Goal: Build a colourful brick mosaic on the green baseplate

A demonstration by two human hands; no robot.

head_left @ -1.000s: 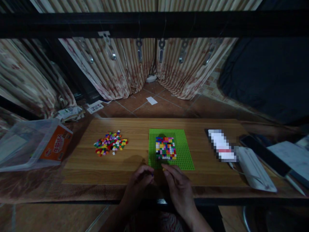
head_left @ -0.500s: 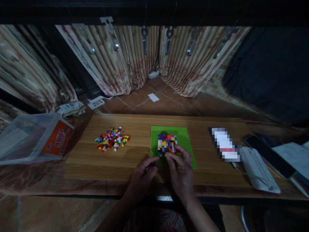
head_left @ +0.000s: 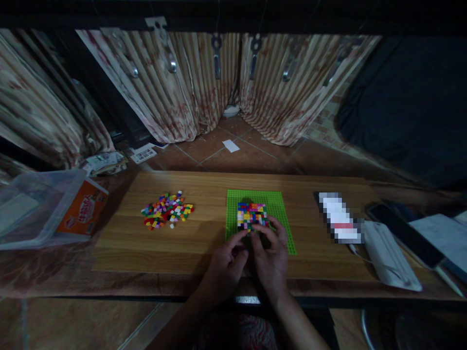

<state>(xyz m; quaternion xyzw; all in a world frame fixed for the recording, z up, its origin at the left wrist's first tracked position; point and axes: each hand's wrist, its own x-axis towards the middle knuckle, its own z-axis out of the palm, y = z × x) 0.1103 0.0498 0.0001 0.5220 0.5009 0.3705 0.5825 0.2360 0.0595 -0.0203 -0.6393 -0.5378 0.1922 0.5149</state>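
Note:
A square patch of small multicoloured building bricks (head_left: pixel 251 214) stands on a green studded baseplate (head_left: pixel 279 206). Against the patch's front edge, my right hand (head_left: pixel 272 257) has thumb and index close together on a tiny brick, its other fingers bent over the right side. My left hand (head_left: pixel 226 265) is curled at the near left corner, index tip by the same edge and thumb folded in; whatever it may hold is hidden. Off to the left, a loose pile of similar bricks (head_left: pixel 168 210) lies on the wooden board (head_left: pixel 207 194).
A clear plastic box (head_left: pixel 44 238) with an orange packet (head_left: pixel 82 209) stands at far left. On the right lie a phone with a pixelated screen (head_left: pixel 339 218), a white case-like object (head_left: pixel 392 257) with a cable, and a dark flat device (head_left: pixel 406 233). Striped curtains hang beyond.
My left hand has moved right and slightly up, nearer the right hand at the patch's front edge. The dark brick seen by its thumb is now hidden. The right fingers have shifted slightly left.

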